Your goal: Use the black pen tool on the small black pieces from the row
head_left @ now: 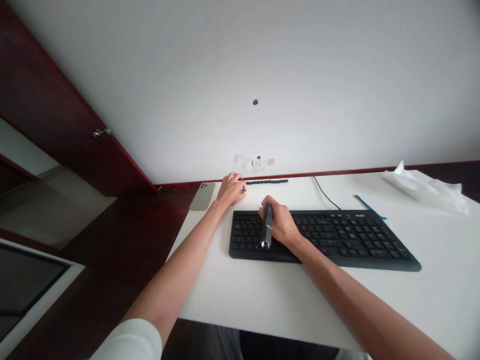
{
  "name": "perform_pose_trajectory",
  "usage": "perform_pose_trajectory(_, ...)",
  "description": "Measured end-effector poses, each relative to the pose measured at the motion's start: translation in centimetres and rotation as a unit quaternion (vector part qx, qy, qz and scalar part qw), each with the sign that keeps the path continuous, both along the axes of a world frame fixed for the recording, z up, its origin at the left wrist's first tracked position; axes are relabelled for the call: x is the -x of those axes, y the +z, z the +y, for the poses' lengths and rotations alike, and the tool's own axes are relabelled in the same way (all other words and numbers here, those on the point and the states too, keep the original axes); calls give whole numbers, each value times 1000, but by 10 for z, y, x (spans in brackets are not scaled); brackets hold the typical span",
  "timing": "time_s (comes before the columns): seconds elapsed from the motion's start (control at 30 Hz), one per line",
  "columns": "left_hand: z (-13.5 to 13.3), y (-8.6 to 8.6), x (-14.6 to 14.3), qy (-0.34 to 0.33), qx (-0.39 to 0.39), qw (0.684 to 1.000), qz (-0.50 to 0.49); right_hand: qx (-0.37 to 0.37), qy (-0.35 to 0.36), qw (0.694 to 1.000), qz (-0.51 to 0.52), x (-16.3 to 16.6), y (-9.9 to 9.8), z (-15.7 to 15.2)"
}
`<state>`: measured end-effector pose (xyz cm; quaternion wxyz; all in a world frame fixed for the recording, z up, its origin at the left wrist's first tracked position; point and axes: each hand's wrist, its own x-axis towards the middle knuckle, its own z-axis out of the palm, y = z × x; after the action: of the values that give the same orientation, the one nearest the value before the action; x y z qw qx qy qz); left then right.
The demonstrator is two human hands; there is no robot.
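Right now, the person's right hand (280, 224) grips a dark metal cylinder (266, 226) over a black keyboard (356, 240), while the curled left hand (231, 191) rests on the white desk (240, 300) just beside a phone (202, 196).

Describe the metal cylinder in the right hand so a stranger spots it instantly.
Start at the white desk, then find the black keyboard on it. Above the keyboard's left half, the right hand grips a dark metal cylinder. Its bright silver end points toward the person, and nothing else in view is held like this.
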<state>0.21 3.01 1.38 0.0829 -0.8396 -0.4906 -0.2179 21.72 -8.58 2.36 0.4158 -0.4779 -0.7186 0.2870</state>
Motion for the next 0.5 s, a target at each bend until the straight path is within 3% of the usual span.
perform_pose_trajectory(0.2, 10, -13, 0, 40, -31, 998, -31, 6, 2, 1000, 5, 1, 0, 1)
perform_pose_trajectory(0.5, 12, -21, 3, 44, -44, 996, -60, 12, -4, 1000, 1, 2, 2, 0)
